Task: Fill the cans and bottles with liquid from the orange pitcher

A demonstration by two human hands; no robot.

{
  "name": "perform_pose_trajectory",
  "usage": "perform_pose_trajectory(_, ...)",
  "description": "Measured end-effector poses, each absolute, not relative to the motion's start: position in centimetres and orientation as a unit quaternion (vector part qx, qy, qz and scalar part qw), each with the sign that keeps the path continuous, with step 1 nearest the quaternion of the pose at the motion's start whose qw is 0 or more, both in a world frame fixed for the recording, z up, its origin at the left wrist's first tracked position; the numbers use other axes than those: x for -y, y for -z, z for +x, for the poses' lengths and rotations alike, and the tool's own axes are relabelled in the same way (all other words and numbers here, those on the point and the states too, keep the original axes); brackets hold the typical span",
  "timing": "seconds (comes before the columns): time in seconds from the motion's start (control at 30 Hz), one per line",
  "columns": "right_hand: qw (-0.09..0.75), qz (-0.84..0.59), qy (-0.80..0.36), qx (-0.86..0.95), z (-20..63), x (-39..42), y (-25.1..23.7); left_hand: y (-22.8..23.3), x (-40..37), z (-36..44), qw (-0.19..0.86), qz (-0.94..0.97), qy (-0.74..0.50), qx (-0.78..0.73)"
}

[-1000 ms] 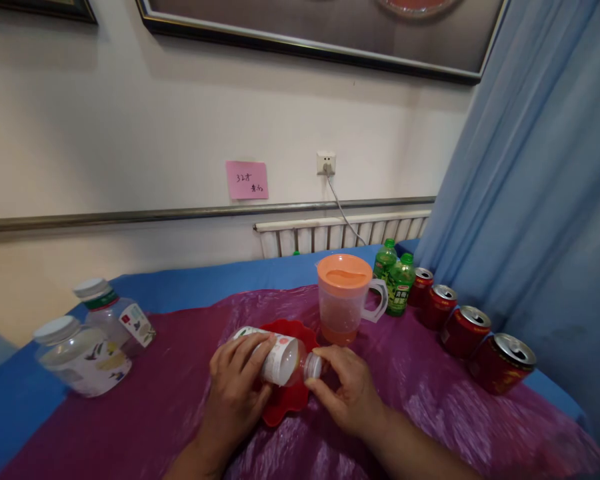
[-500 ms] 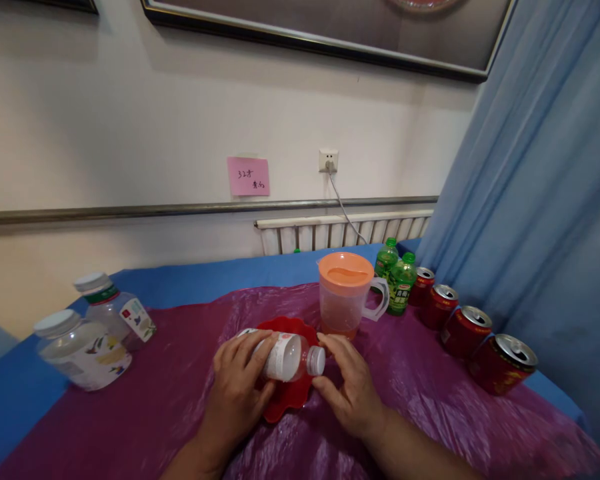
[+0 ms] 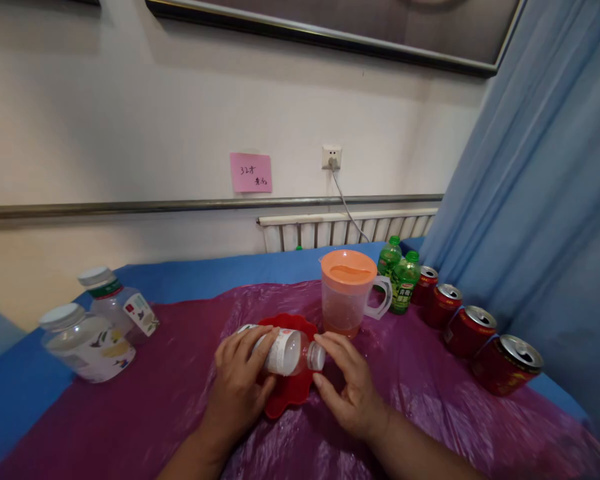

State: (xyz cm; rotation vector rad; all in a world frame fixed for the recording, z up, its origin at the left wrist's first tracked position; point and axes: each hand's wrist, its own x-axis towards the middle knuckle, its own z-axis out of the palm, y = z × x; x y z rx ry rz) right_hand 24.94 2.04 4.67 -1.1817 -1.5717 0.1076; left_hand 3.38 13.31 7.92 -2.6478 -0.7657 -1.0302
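Note:
A clear plastic bottle [image 3: 284, 352] with a white label lies on its side over a red scalloped dish [image 3: 286, 399], its capped end pointing right. My left hand [image 3: 243, 373] is wrapped over the labelled body, hiding its base. At the other end, the thumb and fingers of my right hand [image 3: 347, 387] are bent around the white bottle cap [image 3: 317, 357], thumb below and fingertips above. Just behind the right hand stands a clear pitcher [image 3: 343, 307] with an orange lid [image 3: 349, 268] and some orange liquid at its bottom.
Two clear jars with white lids, a nearer one [image 3: 93, 350] and a farther one [image 3: 125, 310], stand left. On the right are two green bottles [image 3: 405, 283] and a row of several red cans [image 3: 507, 363]. Purple plastic sheeting [image 3: 170, 380] covers the blue table [image 3: 180, 270]; a blue curtain [image 3: 540, 200] hangs right.
The view has shifted slightly. Both hands keep nearly the same places on the bottle, and the right fingertips have moved a little around the cap.

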Motion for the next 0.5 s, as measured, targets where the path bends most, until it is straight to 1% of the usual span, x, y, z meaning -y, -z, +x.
perform_pose_trajectory(0.2,0.575,-0.514,-0.062,0.633,24.99,-2.35,-4.49,-8.11,-12.93,3.52,0.093,-0.894,0.351,0.263)
perform_pose_trajectory(0.5,0.565,-0.516,-0.037,0.643,24.7,-2.12,-4.24,-7.95,-13.02,3.44,0.089,-0.888,0.355,0.277)
